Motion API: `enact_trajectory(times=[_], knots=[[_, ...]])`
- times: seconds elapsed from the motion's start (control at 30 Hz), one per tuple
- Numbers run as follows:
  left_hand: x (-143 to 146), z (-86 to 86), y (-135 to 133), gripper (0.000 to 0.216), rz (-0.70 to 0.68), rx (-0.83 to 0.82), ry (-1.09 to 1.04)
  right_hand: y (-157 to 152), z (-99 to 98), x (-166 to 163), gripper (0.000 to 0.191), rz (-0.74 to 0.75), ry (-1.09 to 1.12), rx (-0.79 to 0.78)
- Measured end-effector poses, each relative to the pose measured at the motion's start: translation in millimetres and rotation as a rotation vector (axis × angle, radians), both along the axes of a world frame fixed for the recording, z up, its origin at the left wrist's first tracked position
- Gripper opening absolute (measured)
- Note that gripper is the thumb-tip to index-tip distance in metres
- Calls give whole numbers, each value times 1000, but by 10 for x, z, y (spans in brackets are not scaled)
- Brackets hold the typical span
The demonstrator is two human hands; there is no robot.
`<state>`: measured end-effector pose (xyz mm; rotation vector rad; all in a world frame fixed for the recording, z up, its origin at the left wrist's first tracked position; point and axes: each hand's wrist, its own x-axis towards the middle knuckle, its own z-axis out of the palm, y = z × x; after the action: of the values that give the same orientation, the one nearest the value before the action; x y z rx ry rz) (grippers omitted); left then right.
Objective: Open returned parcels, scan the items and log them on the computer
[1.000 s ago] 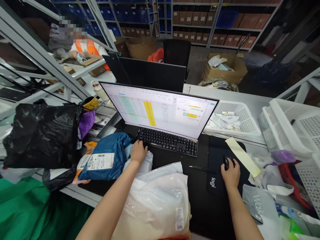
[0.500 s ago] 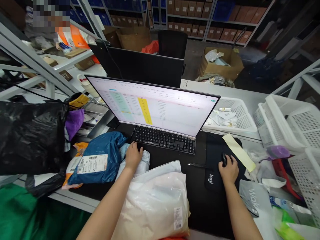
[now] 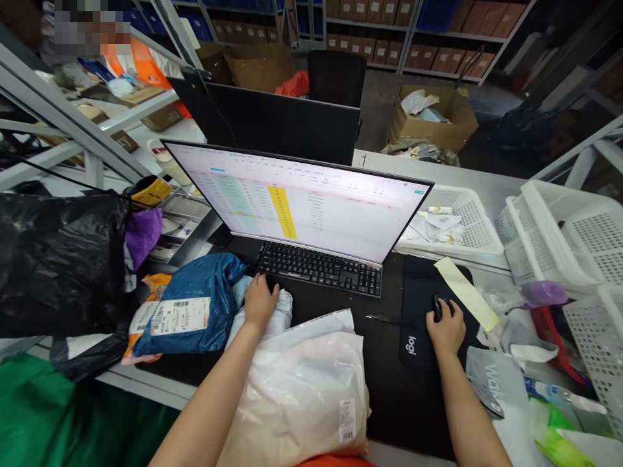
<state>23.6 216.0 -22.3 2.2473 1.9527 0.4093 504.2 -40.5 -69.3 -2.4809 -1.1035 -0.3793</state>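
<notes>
My right hand (image 3: 448, 327) lies over a black computer mouse (image 3: 437, 309) on a dark mouse pad (image 3: 410, 345) marked "logi". At the front left edge of a black keyboard (image 3: 318, 267) rests my left hand (image 3: 260, 300), fingers stretched forward and holding nothing. Under and beside that hand lies a grey-white plastic packet (image 3: 283, 312). Behind the keyboard stands a monitor (image 3: 341, 211) showing a spreadsheet with a yellow column. Between my forearms sits a large white plastic mailer bag (image 3: 304, 389) with a small barcode label. A blue mailer bag (image 3: 207, 285) with a shipping label is left of my left hand.
A black pen-like tool (image 3: 387, 318) lies left of the mouse pad, a yellow paper strip (image 3: 467, 293) on its right. White baskets (image 3: 479, 220) stand at the right. A black plastic bag (image 3: 58, 259) fills the left side. Far left, a person in an orange vest (image 3: 146, 63).
The view has shifted very slightly. Both my hands stay in the same places, and the person at the far left has moved their arm.
</notes>
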Motion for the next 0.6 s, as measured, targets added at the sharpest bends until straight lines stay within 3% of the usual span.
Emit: enact_trajectory(times=[0.6], knots=[[92, 126, -56, 36, 55, -33, -82, -108, 28, -40, 46, 8, -15, 43]])
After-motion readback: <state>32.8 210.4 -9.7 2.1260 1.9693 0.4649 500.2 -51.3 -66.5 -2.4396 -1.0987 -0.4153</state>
